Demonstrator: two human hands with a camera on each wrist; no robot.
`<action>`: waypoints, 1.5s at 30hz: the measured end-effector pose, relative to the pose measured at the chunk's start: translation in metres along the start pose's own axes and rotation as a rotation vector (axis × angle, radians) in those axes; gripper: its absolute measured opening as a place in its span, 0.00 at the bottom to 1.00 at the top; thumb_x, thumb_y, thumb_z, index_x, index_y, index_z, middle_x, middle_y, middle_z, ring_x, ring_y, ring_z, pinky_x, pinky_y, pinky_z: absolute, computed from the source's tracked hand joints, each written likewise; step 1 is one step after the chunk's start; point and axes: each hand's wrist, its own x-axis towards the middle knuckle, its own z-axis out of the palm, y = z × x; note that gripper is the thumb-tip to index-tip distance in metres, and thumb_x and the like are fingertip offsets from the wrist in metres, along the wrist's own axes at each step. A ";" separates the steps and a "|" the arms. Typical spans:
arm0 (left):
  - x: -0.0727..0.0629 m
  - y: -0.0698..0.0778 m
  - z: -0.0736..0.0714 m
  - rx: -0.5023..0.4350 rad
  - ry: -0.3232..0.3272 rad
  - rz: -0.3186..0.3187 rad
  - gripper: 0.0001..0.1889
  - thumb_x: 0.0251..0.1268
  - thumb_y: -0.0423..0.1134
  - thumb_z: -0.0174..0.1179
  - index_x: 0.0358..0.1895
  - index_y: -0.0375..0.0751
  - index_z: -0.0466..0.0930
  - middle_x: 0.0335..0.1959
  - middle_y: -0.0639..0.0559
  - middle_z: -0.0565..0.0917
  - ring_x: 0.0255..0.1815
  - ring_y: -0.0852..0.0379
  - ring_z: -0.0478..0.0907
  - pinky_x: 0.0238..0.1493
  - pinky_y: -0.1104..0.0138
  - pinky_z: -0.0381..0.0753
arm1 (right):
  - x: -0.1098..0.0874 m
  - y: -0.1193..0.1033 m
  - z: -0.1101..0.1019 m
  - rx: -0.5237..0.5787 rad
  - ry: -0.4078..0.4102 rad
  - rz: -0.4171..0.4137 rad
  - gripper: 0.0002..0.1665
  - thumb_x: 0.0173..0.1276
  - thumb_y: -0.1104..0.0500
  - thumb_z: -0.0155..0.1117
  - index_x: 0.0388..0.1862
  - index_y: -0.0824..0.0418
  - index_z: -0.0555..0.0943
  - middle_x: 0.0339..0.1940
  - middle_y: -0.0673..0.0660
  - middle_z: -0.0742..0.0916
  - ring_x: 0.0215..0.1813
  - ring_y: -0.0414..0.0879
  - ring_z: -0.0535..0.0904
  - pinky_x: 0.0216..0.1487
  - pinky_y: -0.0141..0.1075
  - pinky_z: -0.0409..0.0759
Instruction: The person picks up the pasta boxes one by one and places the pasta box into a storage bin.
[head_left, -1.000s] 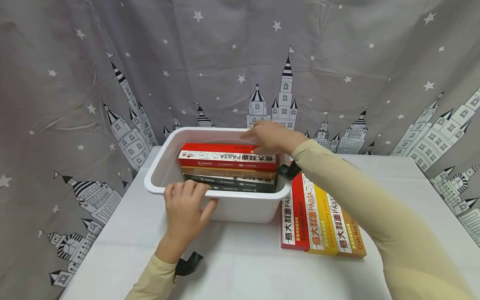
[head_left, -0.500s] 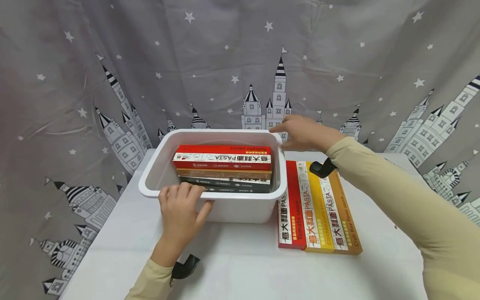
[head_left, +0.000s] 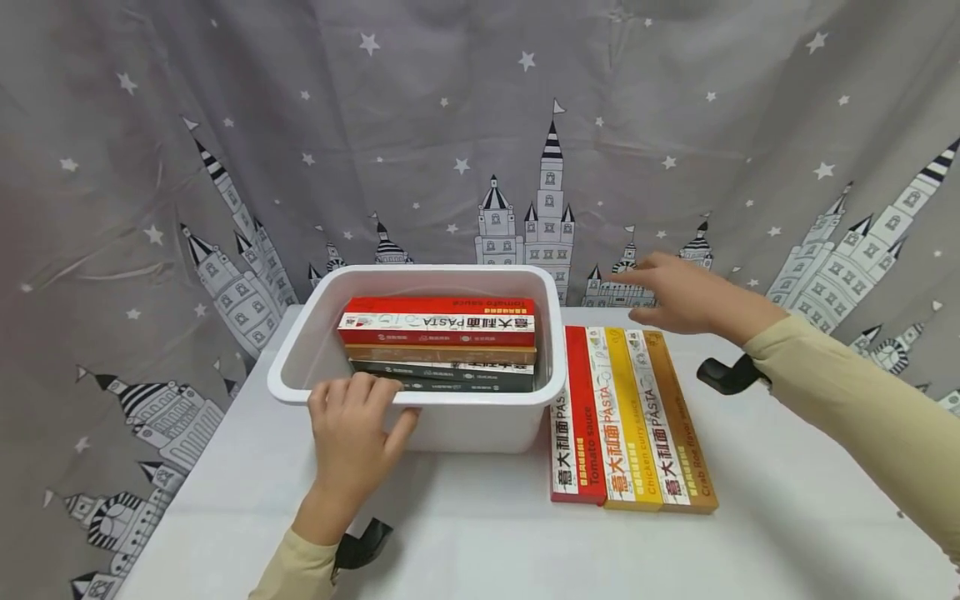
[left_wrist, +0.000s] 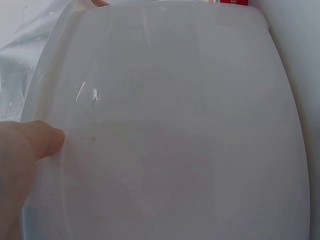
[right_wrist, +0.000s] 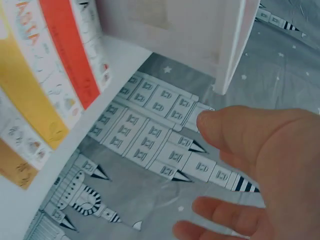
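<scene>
My left hand (head_left: 352, 433) grips the near rim of a white plastic tub (head_left: 480, 429), fingers over the edge and thumb against the outer wall. In the left wrist view that thumb (left_wrist: 47, 139) presses on the tub's side. Inside the tub stand pasta boxes on edge: a red one (head_left: 442, 337) at the back, a brown one (head_left: 442, 353), then dark ones (head_left: 457, 382) in front. Off to the tub's right, my right hand (head_left: 678, 292) is raised and holds nothing, its fingers apart in the right wrist view. It is nearest the far ends of three flat pasta boxes.
Right of the tub, a red tomato sauce box (head_left: 588, 417), a yellow chicken curry box (head_left: 633, 417) and a brown crab roe box (head_left: 684, 417) lie side by side on the white table (head_left: 480, 533). A grey castle-print curtain (head_left: 420, 125) hangs behind.
My right hand has left the inside of the tub and moved right, past its rim, to above the flat boxes. The left hand keeps its grip on the tub.
</scene>
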 end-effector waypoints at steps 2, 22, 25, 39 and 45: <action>0.000 0.000 0.000 0.000 0.001 0.002 0.12 0.53 0.44 0.62 0.36 0.39 0.80 0.32 0.42 0.78 0.36 0.40 0.70 0.51 0.44 0.62 | -0.009 0.006 0.004 -0.019 0.014 0.021 0.36 0.67 0.54 0.69 0.73 0.58 0.74 0.64 0.73 0.78 0.63 0.68 0.76 0.59 0.63 0.78; 0.001 0.000 -0.003 0.007 -0.010 0.008 0.12 0.57 0.45 0.60 0.36 0.39 0.79 0.32 0.41 0.78 0.36 0.39 0.70 0.50 0.44 0.63 | -0.073 0.047 0.047 0.049 0.038 0.182 0.41 0.67 0.50 0.67 0.76 0.63 0.68 0.67 0.80 0.73 0.63 0.75 0.74 0.56 0.67 0.78; 0.001 0.000 -0.003 0.005 -0.005 0.012 0.12 0.57 0.44 0.60 0.36 0.39 0.80 0.32 0.41 0.78 0.36 0.39 0.71 0.50 0.43 0.63 | -0.079 0.049 0.053 0.055 0.038 0.191 0.41 0.67 0.50 0.67 0.75 0.64 0.68 0.67 0.80 0.73 0.63 0.76 0.73 0.55 0.68 0.78; 0.000 0.001 -0.004 0.018 -0.029 0.008 0.12 0.57 0.45 0.59 0.37 0.40 0.79 0.33 0.42 0.78 0.36 0.39 0.70 0.51 0.44 0.62 | -0.099 0.050 0.086 0.154 0.053 0.273 0.43 0.68 0.50 0.66 0.77 0.65 0.64 0.70 0.82 0.67 0.64 0.79 0.71 0.53 0.70 0.77; 0.001 0.001 -0.003 0.002 -0.018 0.001 0.12 0.57 0.44 0.60 0.38 0.39 0.80 0.33 0.41 0.78 0.37 0.39 0.70 0.51 0.43 0.61 | -0.103 0.050 0.099 0.173 0.058 0.291 0.43 0.69 0.50 0.66 0.77 0.66 0.64 0.70 0.83 0.67 0.63 0.79 0.71 0.53 0.70 0.77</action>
